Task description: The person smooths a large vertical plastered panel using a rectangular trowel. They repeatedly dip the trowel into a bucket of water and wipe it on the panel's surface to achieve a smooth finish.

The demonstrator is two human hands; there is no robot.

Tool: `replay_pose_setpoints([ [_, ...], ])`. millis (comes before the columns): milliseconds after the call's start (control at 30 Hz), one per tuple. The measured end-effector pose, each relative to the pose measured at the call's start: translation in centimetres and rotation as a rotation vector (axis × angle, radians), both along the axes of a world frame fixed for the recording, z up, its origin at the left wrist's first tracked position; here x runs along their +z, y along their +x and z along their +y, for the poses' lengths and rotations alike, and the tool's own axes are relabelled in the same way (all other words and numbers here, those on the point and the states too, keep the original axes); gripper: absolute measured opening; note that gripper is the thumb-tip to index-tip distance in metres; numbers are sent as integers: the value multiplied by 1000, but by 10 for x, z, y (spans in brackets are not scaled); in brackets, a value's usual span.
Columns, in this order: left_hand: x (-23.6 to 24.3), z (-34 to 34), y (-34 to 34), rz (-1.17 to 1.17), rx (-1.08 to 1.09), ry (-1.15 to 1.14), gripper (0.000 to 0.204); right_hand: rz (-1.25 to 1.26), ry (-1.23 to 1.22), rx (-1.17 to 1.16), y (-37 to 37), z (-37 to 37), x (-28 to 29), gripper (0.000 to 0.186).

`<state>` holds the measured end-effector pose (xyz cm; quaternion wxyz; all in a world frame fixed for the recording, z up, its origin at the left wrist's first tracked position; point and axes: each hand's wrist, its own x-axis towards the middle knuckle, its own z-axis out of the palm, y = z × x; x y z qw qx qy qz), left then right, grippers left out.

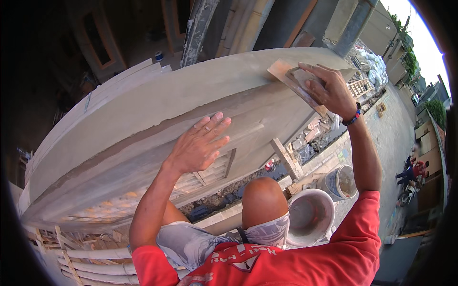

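My right hand [332, 91] is closed around the grip of a wooden plastering float [280, 69]. The float lies at a slant against the right part of a long, curved band of smooth grey plaster [205, 81]. Lower and to the left, my left hand [198, 145] is stretched out with its fingers spread and nothing in it. It hovers in front of the recessed wall face [157, 138] beneath the band; whether it touches cannot be told. A ragged edge of plaster runs between the band and that recess.
A round mortar tub [311, 217] and a smaller bucket [339, 182] stand right of my knee. Near them leans a wooden post [287, 159]. Bamboo poles [98, 268] lie at lower left. Rubble [312, 131] borders a paved lane [393, 124], where people sit by a motorcycle [406, 194].
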<state>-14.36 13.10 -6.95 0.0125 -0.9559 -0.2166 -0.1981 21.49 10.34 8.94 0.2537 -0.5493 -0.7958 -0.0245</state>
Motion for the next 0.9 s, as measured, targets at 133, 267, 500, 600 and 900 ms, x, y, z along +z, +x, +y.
replay_pose_setpoints([
  [133,3,-1,-4,8,12,-15,40,-119,-58,62,2,17,-10,39],
  [267,6,-1,1,26,7,2,40,-211,18,-86,82,43,-7,40],
  [500,9,-4,6,50,27,-6,40,-349,-37,-657,237,78,14,44],
  [600,11,-4,6,49,24,29,39,-55,278,-629,251,62,5,49],
  [900,10,-4,5,69,31,92,38,874,337,-318,117,34,-112,55],
])
